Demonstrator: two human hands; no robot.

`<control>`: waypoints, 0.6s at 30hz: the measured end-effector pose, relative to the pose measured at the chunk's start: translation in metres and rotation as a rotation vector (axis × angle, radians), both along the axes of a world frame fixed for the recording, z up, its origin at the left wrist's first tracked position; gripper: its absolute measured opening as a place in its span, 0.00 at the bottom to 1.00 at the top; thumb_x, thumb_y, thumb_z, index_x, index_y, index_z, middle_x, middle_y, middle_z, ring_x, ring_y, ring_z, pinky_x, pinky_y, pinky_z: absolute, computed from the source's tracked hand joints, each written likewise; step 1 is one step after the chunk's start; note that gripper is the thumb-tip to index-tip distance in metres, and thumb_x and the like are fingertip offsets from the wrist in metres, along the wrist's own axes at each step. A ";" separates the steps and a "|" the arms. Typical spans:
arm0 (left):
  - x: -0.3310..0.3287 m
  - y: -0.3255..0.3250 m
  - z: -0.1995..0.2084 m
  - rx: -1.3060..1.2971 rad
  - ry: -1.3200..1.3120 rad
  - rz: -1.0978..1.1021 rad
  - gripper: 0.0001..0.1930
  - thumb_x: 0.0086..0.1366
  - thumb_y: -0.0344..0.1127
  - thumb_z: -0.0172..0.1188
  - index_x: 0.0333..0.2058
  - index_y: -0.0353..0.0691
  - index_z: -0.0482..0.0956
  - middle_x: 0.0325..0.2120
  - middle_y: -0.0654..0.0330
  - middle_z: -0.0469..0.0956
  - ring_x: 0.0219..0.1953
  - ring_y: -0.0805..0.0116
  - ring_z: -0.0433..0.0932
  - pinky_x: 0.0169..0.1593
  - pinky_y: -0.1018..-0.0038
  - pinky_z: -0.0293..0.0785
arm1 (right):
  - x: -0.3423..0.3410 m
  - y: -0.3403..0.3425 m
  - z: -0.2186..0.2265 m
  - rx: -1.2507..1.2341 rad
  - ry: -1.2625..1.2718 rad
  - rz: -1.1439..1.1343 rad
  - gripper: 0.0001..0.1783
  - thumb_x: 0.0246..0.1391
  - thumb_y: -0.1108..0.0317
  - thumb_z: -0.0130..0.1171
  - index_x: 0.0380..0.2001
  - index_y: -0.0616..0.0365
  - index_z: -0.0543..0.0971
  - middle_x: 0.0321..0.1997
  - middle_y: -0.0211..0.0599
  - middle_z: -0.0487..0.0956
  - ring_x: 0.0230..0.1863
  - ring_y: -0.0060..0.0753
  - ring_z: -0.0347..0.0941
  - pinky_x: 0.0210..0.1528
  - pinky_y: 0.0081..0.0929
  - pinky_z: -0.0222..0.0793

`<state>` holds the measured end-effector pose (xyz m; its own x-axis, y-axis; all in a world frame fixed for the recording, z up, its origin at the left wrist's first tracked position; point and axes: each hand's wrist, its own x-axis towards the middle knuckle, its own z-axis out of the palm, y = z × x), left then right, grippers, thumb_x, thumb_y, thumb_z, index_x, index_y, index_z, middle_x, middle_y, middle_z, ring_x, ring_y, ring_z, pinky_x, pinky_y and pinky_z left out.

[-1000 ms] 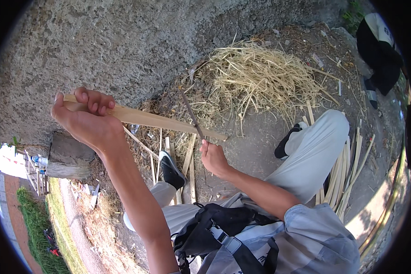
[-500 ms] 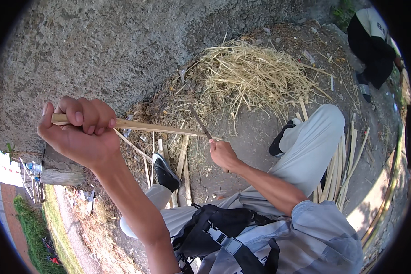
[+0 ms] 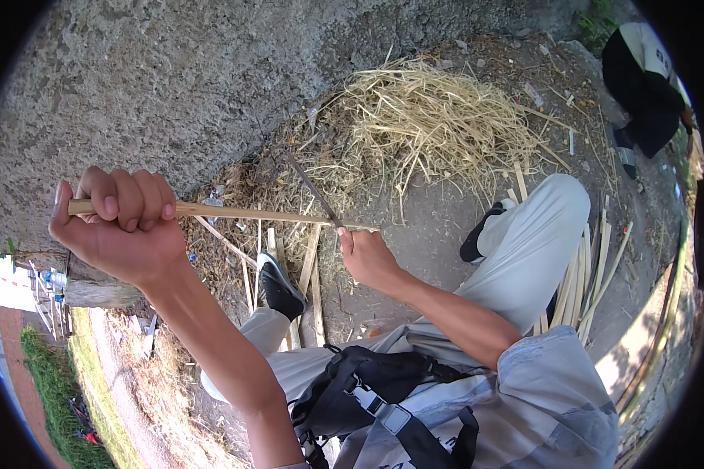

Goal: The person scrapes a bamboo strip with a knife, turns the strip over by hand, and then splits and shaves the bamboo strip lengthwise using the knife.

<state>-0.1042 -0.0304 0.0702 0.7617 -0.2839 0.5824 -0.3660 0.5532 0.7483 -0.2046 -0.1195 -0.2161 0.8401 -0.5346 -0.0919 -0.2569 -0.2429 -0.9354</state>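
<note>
While the heap of pale shavings point(image 3: 446, 117) at one o'clock suggests much paring is done, in the head view the wooden strip point(image 3: 250, 213), running from nine o'clock to the centre, looks unfinished; whether the loose strips point(image 3: 575, 293) past three o'clock are trimmed, I cannot tell. The left hand point(image 3: 129, 244), at nine o'clock, has its grip closed round one end, its forearm point(image 3: 207, 332) slanting from seven. The right hand point(image 3: 371, 262), just below centre, grips a knife point(image 3: 313, 187) tightly, blade toward eleven, crossing the strip near its other end.
</note>
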 end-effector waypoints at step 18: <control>-0.010 -0.026 0.006 0.044 0.100 0.222 0.20 0.61 0.51 0.41 0.14 0.47 0.59 0.07 0.68 0.50 0.10 0.75 0.48 0.17 0.75 0.48 | -0.004 -0.004 0.029 -0.004 -0.133 0.007 0.23 0.66 0.59 0.43 0.24 0.66 0.76 0.15 0.49 0.74 0.18 0.51 0.72 0.26 0.41 0.64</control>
